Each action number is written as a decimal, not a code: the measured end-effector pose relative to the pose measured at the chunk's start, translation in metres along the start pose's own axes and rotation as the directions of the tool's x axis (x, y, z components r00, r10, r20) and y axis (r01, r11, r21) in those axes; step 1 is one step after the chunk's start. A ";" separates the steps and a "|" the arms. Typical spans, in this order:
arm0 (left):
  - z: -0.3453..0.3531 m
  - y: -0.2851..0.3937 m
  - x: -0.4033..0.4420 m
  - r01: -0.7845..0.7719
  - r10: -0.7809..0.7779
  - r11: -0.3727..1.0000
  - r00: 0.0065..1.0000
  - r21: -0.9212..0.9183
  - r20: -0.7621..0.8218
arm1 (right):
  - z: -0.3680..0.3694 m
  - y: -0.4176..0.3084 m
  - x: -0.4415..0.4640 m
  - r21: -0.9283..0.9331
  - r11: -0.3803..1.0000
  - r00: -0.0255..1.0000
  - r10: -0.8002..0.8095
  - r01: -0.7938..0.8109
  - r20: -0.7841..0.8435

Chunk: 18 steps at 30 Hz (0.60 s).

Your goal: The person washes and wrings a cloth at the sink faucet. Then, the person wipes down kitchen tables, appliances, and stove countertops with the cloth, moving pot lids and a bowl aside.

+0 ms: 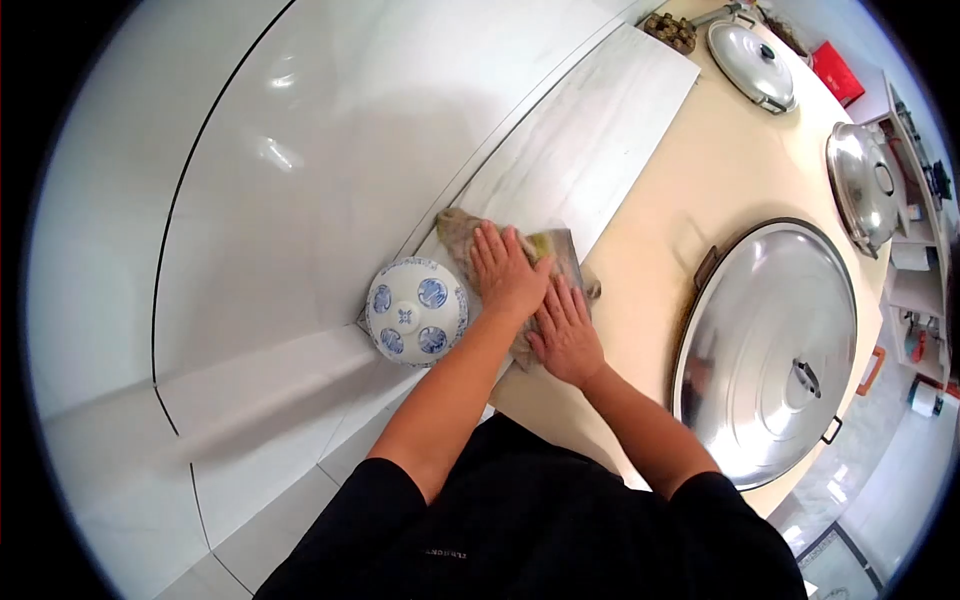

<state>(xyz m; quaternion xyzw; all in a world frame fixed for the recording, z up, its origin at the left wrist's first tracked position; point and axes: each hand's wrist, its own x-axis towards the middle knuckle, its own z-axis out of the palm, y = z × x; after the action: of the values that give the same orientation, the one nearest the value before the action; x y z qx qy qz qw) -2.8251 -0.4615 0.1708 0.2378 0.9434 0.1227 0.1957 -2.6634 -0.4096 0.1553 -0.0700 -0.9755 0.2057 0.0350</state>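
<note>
My left hand lies flat on a crumpled brownish-grey cloth, fingers stretched out. Just beside it, my right hand also rests flat on the cloth, with its fingers pointing up and away from me. Under and past the fingers is a dark grey flat piece with a straight edge; its kind I cannot make out. A white lidded jar with blue patterns stands close to the left of my hands, at the wall. The cloth lies across a white marbled ledge.
A large round metal lid with a black handle covers a pan on the beige counter to the right. Two smaller lidded metal pans, and another pan, stand farther back. A white tiled wall borders the left.
</note>
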 end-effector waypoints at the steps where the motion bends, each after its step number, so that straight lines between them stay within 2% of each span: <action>1: 0.011 -0.003 0.004 -0.019 0.021 1.000 0.998 0.025 -0.065 | -0.004 -0.001 -0.002 0.020 0.999 0.999 0.036 -0.035 -0.012; 3: 0.022 -0.005 0.004 -0.047 0.063 0.995 0.981 0.086 -0.184 | -0.012 0.000 0.005 0.057 0.994 0.995 0.096 -0.095 -0.021; 7: 0.028 0.014 0.041 -0.006 0.034 0.995 0.957 0.097 -0.288 | -0.004 0.029 0.038 0.038 0.991 0.982 0.132 -0.128 -0.134; 9: 0.030 0.029 0.068 -0.007 0.051 0.991 0.942 0.133 -0.332 | -0.016 0.053 0.054 0.031 0.992 0.986 0.128 -0.125 -0.109; 13: 0.025 0.070 0.125 -0.064 0.113 0.982 0.953 0.177 -0.280 | -0.031 0.102 0.088 0.036 0.986 0.978 0.167 -0.164 -0.123; 14: 0.015 0.087 0.139 -0.069 0.110 0.975 0.976 0.210 -0.189 | -0.033 0.114 0.098 0.035 0.984 0.976 0.179 -0.176 -0.125; 17: 0.010 0.120 0.184 -0.226 0.252 0.963 0.948 0.144 -0.193 | -0.044 0.148 0.128 0.008 0.977 0.960 0.209 -0.211 -0.184; 18: 0.015 0.126 0.200 -0.267 0.303 0.948 0.923 0.173 -0.235 | -0.045 0.159 0.136 -0.030 0.975 0.959 0.211 -0.221 -0.190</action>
<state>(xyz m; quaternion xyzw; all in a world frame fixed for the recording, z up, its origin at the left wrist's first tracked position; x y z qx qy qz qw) -2.9299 -0.2519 0.1362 0.3676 0.9223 0.1145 0.0340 -2.7740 -0.2274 0.1368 -0.1958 -0.9594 0.1758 0.1015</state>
